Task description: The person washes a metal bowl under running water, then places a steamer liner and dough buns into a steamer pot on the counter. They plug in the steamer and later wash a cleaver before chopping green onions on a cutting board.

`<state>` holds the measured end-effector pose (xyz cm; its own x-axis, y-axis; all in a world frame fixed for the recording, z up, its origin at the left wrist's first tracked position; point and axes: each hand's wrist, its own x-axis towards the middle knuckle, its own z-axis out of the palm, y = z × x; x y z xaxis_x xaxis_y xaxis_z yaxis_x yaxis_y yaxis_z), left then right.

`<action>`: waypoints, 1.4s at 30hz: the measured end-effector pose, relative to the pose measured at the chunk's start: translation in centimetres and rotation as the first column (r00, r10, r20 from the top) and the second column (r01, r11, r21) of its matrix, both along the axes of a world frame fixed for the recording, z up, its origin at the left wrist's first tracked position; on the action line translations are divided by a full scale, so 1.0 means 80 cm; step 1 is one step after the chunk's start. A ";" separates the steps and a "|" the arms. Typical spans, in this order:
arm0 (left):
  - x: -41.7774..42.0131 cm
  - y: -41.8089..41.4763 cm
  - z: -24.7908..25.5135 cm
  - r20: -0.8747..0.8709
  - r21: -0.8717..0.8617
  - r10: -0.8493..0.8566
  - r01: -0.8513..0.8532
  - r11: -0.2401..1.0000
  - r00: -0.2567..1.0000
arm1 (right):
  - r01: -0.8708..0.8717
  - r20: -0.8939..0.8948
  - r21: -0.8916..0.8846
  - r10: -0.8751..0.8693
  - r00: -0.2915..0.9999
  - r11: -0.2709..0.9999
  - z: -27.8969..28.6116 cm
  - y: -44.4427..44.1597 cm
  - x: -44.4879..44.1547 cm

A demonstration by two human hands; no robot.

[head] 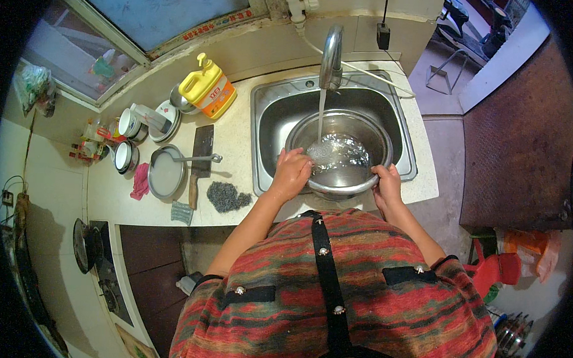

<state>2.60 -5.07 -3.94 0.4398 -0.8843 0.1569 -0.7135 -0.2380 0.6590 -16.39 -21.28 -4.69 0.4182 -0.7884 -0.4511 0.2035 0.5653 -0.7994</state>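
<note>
A large stainless steel basin (336, 186) sits tilted over the near part of the steel sink (269, 126). Water runs into it from the curved chrome faucet (331, 57), and some rippling water lies inside. My left hand (292, 173) is at the basin's near left rim, its fingers bent over the edge; whether they close on it is hard to see. With thumb on top and fingers beneath, my right hand (387, 182) grips the right side of the rim.
Left of the sink lie a steel wool scourer (225, 197), a cleaver (203, 150) and a green scouring pad (182, 213). Farther left are a pot of cloudy liquid with a ladle (166, 177), a pink cloth (140, 181) and stacked bowls (125, 157). A yellow detergent jug (209, 88) stands by the wall.
</note>
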 end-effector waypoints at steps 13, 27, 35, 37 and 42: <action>-0.001 0.001 0.002 0.029 0.021 -0.009 0.009 1.000 1.000 | 0.003 0.019 -0.004 -0.003 1.000 1.000 0.002 0.002 0.000; 0.001 0.002 -0.003 -0.001 0.031 -0.008 0.009 0.999 1.000 | -0.021 -0.001 -0.005 0.021 1.000 1.000 -0.005 -0.002 -0.004; 0.001 0.001 -0.001 -0.001 0.025 -0.013 0.013 1.000 1.000 | -0.007 0.032 0.004 0.007 0.999 1.000 -0.015 -0.005 -0.004; 0.001 0.001 -0.002 -0.002 0.014 -0.008 0.008 1.000 1.000 | -0.010 0.028 0.017 0.009 1.000 1.000 -0.012 -0.003 -0.003; 0.002 0.001 -0.006 0.002 0.011 -0.002 0.002 1.000 1.000 | -0.012 0.013 0.026 0.012 1.000 1.000 0.001 0.000 -0.001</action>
